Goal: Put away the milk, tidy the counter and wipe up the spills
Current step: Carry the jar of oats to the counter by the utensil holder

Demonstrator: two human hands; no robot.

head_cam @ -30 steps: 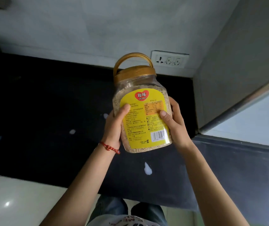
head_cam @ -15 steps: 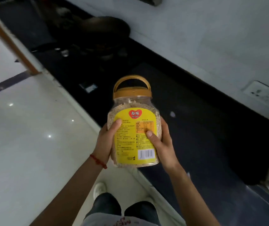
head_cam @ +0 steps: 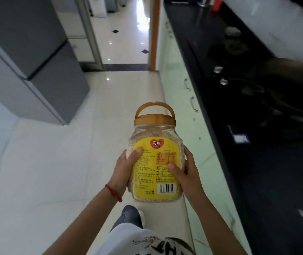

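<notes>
Both my hands carry one clear plastic jar of pale grain with a yellow label and an amber handled lid (head_cam: 155,155), upright, in mid-air above the floor, left of the counter edge. My left hand (head_cam: 124,173) wraps the jar's left side, thumb on the label; my right hand (head_cam: 187,174) wraps the right side, thumb on the label too. Red cord bracelet (head_cam: 113,192) on my left wrist.

Edges and room: the glossy cream tile floor (head_cam: 46,172) lies open ahead and to the left. Tall grey refrigerator (head_cam: 29,57) bounds the far left. The long black counter (head_cam: 275,181) runs along the right, its pale green cabinet fronts (head_cam: 182,100) below. Far ahead, a doorway with an orange wooden frame post (head_cam: 153,34).

One white spill spot (head_cam: 302,214) on the near counter, well apart from the jar.

Hard to read: the dark pan and hob area (head_cam: 284,80) on the far counter is blurred; the red item at the far end I cannot identify. My fingers behind the jar are hidden. No milk container can be made out.
</notes>
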